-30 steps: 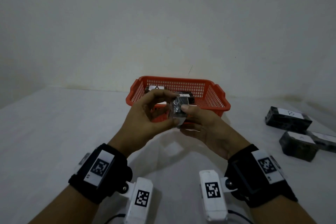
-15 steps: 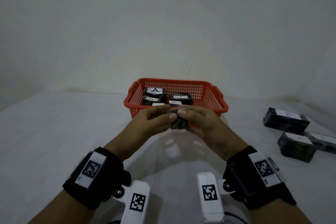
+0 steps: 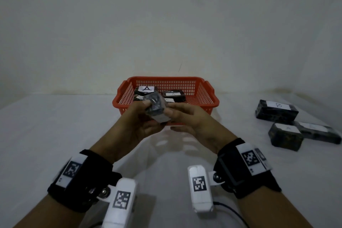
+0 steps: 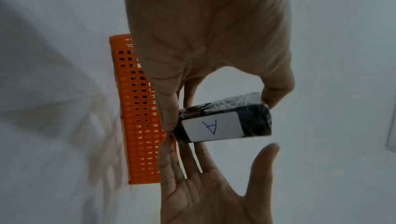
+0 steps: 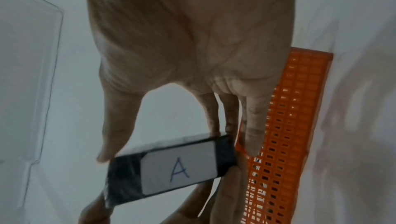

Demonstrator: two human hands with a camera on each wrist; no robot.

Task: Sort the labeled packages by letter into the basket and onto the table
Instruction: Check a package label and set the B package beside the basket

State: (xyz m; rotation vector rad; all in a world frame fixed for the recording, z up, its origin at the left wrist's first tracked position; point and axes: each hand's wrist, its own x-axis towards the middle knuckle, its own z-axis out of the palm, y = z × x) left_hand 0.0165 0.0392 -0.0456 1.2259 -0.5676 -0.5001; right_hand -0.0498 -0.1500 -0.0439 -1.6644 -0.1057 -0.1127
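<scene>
A small black package [image 3: 156, 107] with a white label marked A [image 4: 212, 127] is held in the air just in front of the red basket [image 3: 166, 78]. My left hand [image 3: 137, 122] pinches it between thumb and fingers [image 4: 169, 109]. My right hand [image 3: 185, 116] holds the other end, its thumb [image 5: 111, 143] on one corner. The label [image 5: 179, 168] faces down towards my wrists. Inside the basket lie black packages labelled A [image 3: 146, 89], with another [image 3: 174, 94] beside the first.
On the white table at the right lie three black packages: one marked B [image 3: 276, 110], one in front of it [image 3: 286, 135], and a long one [image 3: 318, 132] beside that. The wall stands close behind the basket. A clear plastic sheet [image 5: 25, 75] shows in the right wrist view.
Both hands dipped with the package, then lifted it towards the basket's front rim and turned it between the fingers. The packages on the table have not moved.
</scene>
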